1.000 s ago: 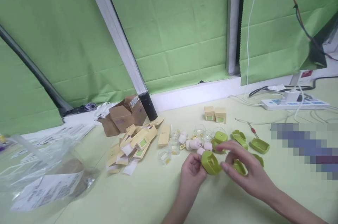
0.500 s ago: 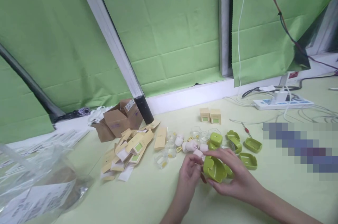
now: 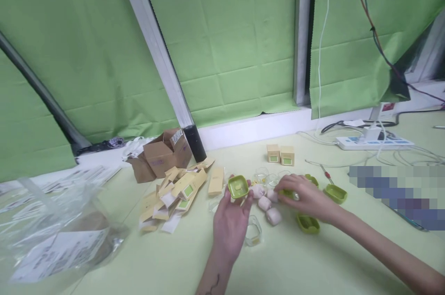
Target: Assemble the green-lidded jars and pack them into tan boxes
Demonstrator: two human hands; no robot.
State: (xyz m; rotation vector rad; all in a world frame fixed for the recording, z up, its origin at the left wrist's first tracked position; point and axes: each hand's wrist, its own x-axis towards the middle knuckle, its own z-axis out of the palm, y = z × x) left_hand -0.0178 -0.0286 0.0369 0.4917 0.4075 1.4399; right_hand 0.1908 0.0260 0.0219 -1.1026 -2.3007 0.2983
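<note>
My left hand (image 3: 231, 225), palm up, grips a small square green plastic cup (image 3: 238, 187) with its open side facing me. My right hand (image 3: 304, 196) is to the right, its fingers curled down around another green plastic piece (image 3: 287, 193), which they partly cover. Between the hands lie several pale pink, rounded pieces (image 3: 274, 216). A clear plastic ring-like case (image 3: 253, 231) rests beside my left wrist. Near my right forearm sit an open green tray (image 3: 308, 224) and another green tray (image 3: 335, 193).
Flattened tan cartons (image 3: 182, 193) lie in a heap at left, before a brown cardboard box (image 3: 165, 156) and a black cylinder (image 3: 194, 143). Two small tan boxes (image 3: 280, 155) stand at the back. A power strip (image 3: 375, 143), cables and a red-handled tool (image 3: 327, 174) are at right; a clear bag (image 3: 69, 239) is at left.
My hands have moved apart. The left has gone left and now holds a green cup; the right has moved up to the green pieces. A green tray and clear case now show in front.
</note>
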